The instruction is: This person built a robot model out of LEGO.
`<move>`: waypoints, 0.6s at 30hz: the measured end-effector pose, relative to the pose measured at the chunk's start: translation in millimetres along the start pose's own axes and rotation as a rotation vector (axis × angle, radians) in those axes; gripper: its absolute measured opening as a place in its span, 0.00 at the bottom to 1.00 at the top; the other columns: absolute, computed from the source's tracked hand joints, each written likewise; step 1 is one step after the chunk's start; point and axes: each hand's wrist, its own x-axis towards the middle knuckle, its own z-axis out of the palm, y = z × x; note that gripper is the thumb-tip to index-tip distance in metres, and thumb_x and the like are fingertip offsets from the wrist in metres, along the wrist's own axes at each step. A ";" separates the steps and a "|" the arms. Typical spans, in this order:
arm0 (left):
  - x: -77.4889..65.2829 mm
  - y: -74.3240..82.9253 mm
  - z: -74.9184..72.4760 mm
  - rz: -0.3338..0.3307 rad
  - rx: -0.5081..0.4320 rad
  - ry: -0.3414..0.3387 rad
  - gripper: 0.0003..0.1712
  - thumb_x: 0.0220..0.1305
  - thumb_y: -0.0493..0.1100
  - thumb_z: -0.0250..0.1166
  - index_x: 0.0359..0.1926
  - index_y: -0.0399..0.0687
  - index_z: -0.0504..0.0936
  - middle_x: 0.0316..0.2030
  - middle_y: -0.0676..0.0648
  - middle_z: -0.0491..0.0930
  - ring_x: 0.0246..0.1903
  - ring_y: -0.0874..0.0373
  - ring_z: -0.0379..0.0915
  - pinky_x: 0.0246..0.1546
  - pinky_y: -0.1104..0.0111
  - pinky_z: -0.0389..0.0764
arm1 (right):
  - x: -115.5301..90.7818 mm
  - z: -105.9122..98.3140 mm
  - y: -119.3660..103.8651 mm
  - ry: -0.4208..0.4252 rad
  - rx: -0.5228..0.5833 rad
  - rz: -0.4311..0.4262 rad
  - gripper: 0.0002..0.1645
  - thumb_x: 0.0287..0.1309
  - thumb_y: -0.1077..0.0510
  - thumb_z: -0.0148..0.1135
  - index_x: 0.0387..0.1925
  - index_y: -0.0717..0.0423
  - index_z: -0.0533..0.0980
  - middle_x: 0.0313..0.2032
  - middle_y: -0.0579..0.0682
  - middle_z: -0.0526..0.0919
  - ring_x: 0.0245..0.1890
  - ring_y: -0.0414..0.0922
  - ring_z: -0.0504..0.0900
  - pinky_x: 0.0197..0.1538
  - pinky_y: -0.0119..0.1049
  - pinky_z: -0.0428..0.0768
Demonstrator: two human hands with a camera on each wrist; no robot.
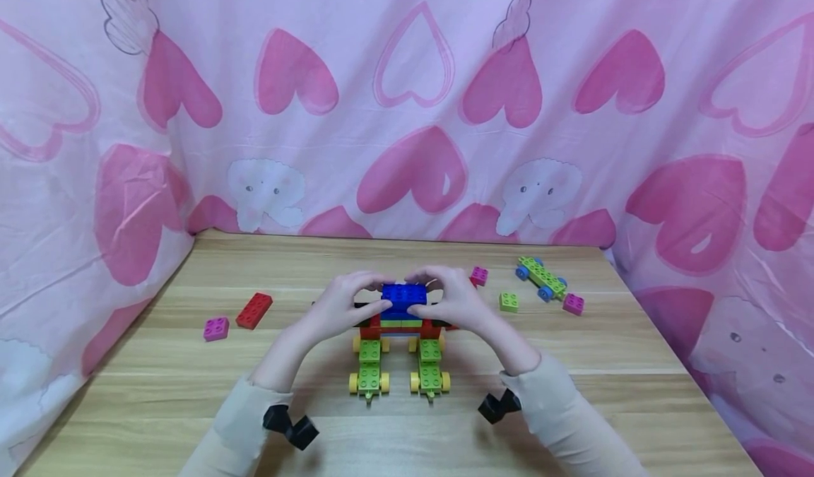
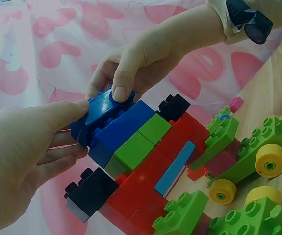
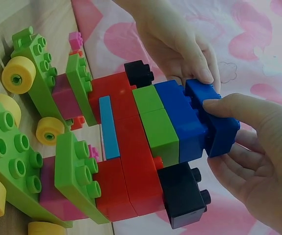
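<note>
My left hand (image 1: pixel 337 309) and right hand (image 1: pixel 459 300) pinch a blue toy brick (image 3: pixel 224 129) from its two ends, thumbs on the near side. It sits slightly tilted on the studs of a lower blue brick (image 3: pixel 177 117), with a narrow gap showing between them in the right wrist view. Beneath come lime green bricks (image 2: pixel 133 149), then a red block body (image 2: pixel 141 191) with a light blue strip (image 3: pixel 110 127) on its front. Black bricks (image 3: pixel 182 191) stick out at either side. The whole build stands on two green wheeled bases (image 1: pixel 369 377) with yellow wheels (image 2: pixel 269 160).
Left on the wooden table (image 1: pixel 159 406) lie a red brick (image 1: pixel 254 311) and a magenta brick (image 1: pixel 216 329). To the right are a lime brick (image 1: pixel 509 302), magenta bricks (image 1: pixel 574 304) and a green car base (image 1: pixel 542 278) with blue wheels. A heart-patterned curtain (image 1: pixel 407 145) surrounds the table's back and sides.
</note>
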 end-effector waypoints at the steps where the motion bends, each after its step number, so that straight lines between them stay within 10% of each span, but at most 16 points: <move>1: -0.5 -0.2 0.2 -0.003 0.000 0.000 0.19 0.62 0.43 0.68 0.53 0.41 0.82 0.47 0.46 0.84 0.46 0.54 0.80 0.48 0.55 0.83 | 0.0 0.3 -0.1 0.001 0.001 -0.002 0.24 0.50 0.63 0.73 0.50 0.63 0.78 0.47 0.57 0.85 0.47 0.50 0.83 0.51 0.42 0.84; 18: -3.5 1.3 0.3 -0.045 0.029 -0.004 0.20 0.61 0.44 0.69 0.53 0.43 0.82 0.47 0.47 0.85 0.47 0.54 0.81 0.48 0.56 0.83 | -1.2 1.2 2.5 -0.009 0.015 -0.025 0.23 0.51 0.63 0.74 0.49 0.65 0.79 0.47 0.59 0.85 0.46 0.51 0.83 0.51 0.39 0.84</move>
